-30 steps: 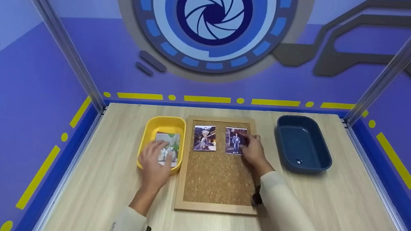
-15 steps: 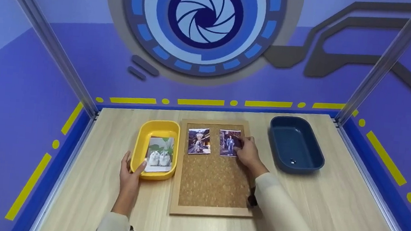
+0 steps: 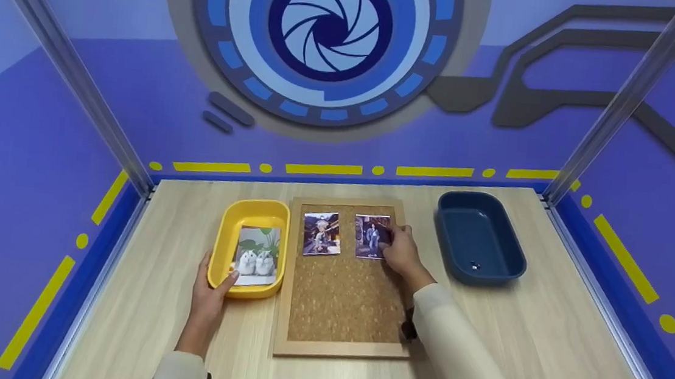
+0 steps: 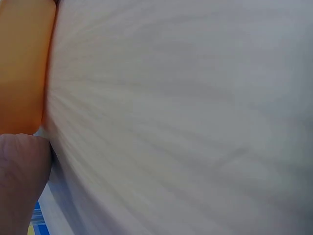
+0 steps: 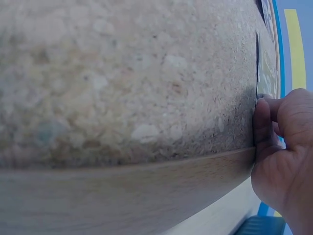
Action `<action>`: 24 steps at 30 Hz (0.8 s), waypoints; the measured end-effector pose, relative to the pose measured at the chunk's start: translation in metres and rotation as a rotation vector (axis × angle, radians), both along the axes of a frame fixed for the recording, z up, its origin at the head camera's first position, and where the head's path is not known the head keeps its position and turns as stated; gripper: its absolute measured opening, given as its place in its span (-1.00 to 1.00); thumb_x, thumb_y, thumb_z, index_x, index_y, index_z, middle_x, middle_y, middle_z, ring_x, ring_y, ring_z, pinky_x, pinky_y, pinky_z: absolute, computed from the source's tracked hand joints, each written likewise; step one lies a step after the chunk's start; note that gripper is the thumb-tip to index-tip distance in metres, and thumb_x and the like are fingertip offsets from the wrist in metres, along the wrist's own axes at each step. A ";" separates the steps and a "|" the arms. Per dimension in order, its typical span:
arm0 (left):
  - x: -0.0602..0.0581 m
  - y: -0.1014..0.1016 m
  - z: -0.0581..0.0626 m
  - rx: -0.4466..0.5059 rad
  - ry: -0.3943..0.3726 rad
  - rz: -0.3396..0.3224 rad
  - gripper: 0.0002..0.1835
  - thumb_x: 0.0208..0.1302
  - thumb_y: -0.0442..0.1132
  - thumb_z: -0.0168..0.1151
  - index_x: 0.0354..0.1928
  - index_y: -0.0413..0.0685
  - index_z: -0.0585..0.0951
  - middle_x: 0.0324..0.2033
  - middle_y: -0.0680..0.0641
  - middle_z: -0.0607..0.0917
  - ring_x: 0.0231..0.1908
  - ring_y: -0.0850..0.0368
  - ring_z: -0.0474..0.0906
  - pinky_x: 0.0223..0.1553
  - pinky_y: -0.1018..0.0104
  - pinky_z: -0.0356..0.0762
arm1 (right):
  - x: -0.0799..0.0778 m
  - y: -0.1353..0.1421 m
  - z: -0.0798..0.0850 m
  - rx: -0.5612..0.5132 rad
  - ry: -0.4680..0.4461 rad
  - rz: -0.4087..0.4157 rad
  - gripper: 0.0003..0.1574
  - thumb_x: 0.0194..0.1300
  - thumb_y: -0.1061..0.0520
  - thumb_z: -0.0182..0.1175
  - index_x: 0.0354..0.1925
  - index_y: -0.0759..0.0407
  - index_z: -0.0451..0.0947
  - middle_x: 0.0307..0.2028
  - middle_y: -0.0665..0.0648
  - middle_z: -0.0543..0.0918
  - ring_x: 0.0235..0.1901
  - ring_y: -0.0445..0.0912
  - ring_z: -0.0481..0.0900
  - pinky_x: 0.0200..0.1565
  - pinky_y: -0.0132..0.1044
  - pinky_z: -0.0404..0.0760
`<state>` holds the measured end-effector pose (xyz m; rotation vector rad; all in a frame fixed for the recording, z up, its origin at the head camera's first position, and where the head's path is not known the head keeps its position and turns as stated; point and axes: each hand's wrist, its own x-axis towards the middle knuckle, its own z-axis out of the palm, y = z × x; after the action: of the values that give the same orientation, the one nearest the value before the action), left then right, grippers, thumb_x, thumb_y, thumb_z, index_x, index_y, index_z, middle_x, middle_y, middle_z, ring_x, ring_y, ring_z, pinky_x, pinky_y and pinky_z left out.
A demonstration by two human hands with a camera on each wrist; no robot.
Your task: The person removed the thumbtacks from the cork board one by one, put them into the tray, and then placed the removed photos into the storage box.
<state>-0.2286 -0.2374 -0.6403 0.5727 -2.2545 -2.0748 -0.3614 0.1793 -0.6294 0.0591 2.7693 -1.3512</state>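
Corkboard [image 3: 345, 306] in a wooden frame lay toward the far edge of the pale surface [image 3: 249, 365]; in the head view, two photos sat side by side on the board's far half, the left photo [image 3: 322, 234] near its far left corner and the right photo [image 3: 368, 236] near its far right corner. The right hand [image 3: 405, 255] pinched the right photo by its outer edge, presumably to hold it in line with its neighbour. The left hand [image 3: 208, 293] gripped a yellow tray [image 3: 218, 249] at the near left corner, thumb over the rim, apparently to steady it just beside the board's left edge. An animal photo [image 3: 255, 268] lay in that tray, face up; whether anything was under it could not be told. Near the surface's far right corner stood a blue tray [image 3: 471, 229], with shiny bits [image 3: 475, 266] too small to name at its near end. The right hand and a dark wrist device [image 3: 407, 331] covered stretches of the frame's right side. The left wrist view caught only the yellow tray's outer wall and part of the left hand against the surface. In the right wrist view, thumb and finger met at the right photo's edge, masking whatever was between them.
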 end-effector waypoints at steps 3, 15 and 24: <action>0.002 -0.001 0.000 -0.017 0.012 -0.015 -0.01 0.58 -0.10 0.25 0.75 0.40 -0.18 0.76 0.04 -0.07 0.74 -0.04 -0.10 0.76 -0.06 -0.09 | 0.000 -0.001 0.001 0.020 0.008 0.009 -0.26 0.50 0.29 0.21 0.56 0.32 0.32 0.30 0.36 0.38 0.30 0.22 0.51 0.51 0.16 0.48; 0.006 0.001 -0.001 0.038 0.066 -0.063 0.20 0.39 -0.28 0.44 0.75 0.41 -0.22 0.74 0.01 0.02 0.71 -0.03 0.01 0.74 -0.03 0.01 | 0.002 0.002 0.003 -0.004 -0.013 -0.005 -0.28 0.49 0.31 0.21 0.54 0.34 0.34 0.32 0.36 0.38 0.32 0.23 0.51 0.52 0.18 0.47; 0.005 -0.004 -0.001 0.010 0.046 -0.062 0.16 0.44 -0.23 0.41 0.75 0.39 -0.22 0.75 0.01 -0.01 0.72 -0.05 -0.03 0.75 -0.05 -0.03 | -0.003 -0.002 0.006 -0.029 -0.108 -0.015 -0.16 0.49 0.22 0.31 0.59 0.29 0.24 0.33 0.30 0.35 0.39 0.21 0.49 0.54 0.18 0.45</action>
<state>-0.2233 -0.2413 -0.6414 0.4566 -2.2660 -2.1057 -0.3644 0.1777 -0.6235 0.1472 2.6655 -1.3488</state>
